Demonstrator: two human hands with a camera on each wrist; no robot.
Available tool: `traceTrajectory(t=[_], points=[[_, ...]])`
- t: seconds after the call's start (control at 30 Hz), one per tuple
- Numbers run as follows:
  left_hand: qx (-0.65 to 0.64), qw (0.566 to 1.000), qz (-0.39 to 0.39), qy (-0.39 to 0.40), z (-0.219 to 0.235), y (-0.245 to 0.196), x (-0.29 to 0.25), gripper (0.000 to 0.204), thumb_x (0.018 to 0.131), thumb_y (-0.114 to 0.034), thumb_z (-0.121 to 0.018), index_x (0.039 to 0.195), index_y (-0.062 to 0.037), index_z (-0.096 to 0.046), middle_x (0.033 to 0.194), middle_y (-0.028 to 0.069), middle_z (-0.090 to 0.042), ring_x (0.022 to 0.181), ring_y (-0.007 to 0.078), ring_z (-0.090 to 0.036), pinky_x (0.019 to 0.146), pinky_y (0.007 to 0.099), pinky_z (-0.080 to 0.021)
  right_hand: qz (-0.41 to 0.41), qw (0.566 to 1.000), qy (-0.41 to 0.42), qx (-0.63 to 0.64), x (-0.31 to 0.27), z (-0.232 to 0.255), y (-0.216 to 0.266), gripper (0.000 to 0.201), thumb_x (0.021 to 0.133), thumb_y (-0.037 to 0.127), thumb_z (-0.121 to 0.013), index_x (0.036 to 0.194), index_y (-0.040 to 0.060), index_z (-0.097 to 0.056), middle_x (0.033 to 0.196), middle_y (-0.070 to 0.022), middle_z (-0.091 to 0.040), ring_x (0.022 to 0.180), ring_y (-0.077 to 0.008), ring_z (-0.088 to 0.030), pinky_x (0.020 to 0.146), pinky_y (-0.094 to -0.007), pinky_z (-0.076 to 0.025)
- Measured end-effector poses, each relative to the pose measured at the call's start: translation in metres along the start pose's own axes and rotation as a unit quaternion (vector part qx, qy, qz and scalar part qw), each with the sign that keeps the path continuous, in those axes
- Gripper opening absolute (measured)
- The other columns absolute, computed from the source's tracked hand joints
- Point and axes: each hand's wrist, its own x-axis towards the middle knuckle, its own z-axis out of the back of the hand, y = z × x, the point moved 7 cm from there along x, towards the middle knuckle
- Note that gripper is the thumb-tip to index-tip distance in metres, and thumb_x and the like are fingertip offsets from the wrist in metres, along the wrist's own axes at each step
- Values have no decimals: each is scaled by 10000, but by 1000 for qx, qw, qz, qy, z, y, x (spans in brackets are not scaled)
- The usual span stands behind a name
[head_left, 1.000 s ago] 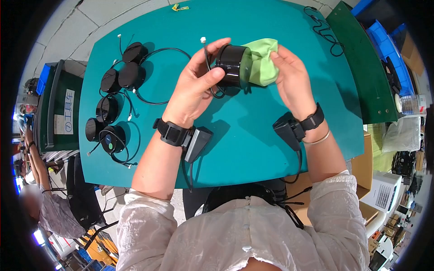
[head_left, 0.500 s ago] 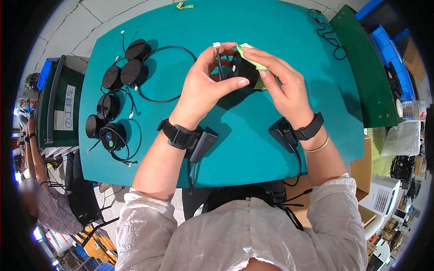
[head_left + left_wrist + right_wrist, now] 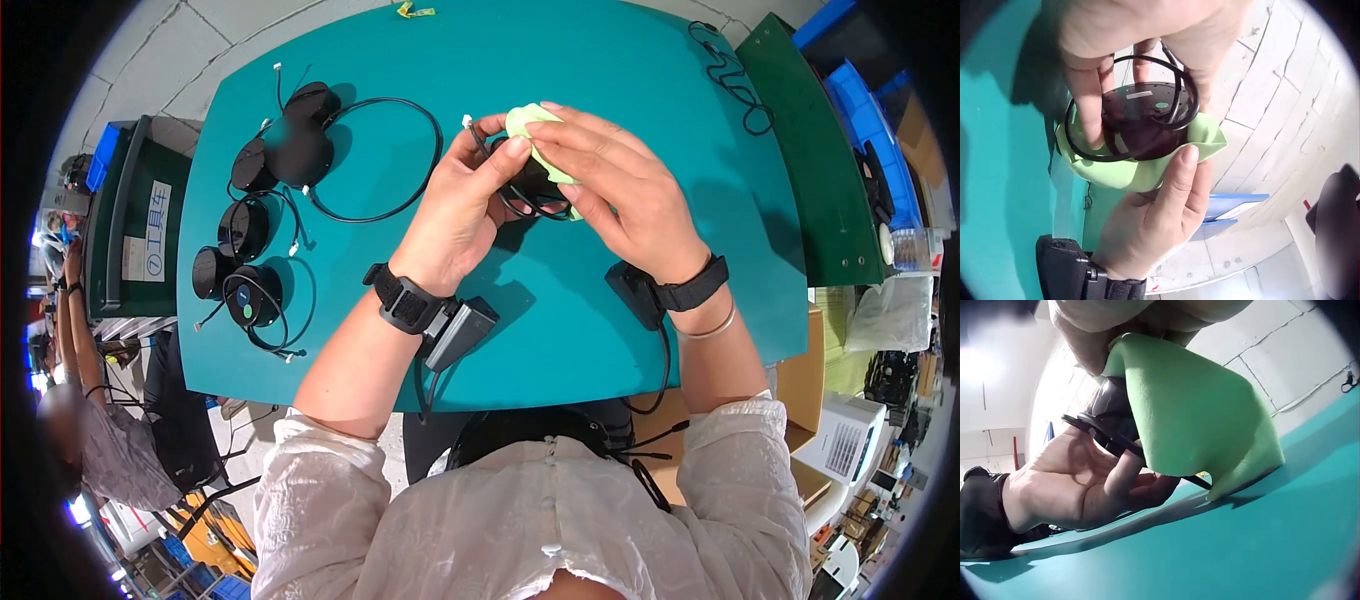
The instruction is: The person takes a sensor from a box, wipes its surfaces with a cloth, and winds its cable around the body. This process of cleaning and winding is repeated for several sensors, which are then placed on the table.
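Note:
Over the table, my left hand (image 3: pixel 450 210) grips a black cylindrical device (image 3: pixel 1147 134) from its cable side, fingers spread round the edge. A looped black cable (image 3: pixel 1194 103) with a white plug hangs from the device past these fingers. My right hand (image 3: pixel 635 200) holds a light green cloth (image 3: pixel 1191 406) against the opposite face. In the left wrist view its thumb lies over the cloth's edge, with the cloth cupped round the device. The right wrist view shows the cloth draping down and hiding most of the device.
Several similar black devices (image 3: pixel 250 225) with cables lie on the left of the green table (image 3: pixel 540 320). A coiled black cable (image 3: pixel 735 80) sits at the back right by a green panel (image 3: pixel 815 150). A dark green bin (image 3: pixel 150 220) stands left; a seated person (image 3: pixel 120 450) is beyond.
The cloth has gone from the device's right side to being wrapped over its face. My right hand has moved left, and the device has turned in my left hand.

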Motion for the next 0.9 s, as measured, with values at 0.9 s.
traceTrajectory(t=[0.9], points=[[18,998,32,54,5,0,4,459,941,-265,-587,1314,-27,-467,1162,94,-593,1010,188,-625,843,343,-545,-371,746,-128,538,-27,-34,-50,351,1008,181,-462,1278,-38,-512,1151,-70,-608,1010,-132,-591,872,-260,-481]])
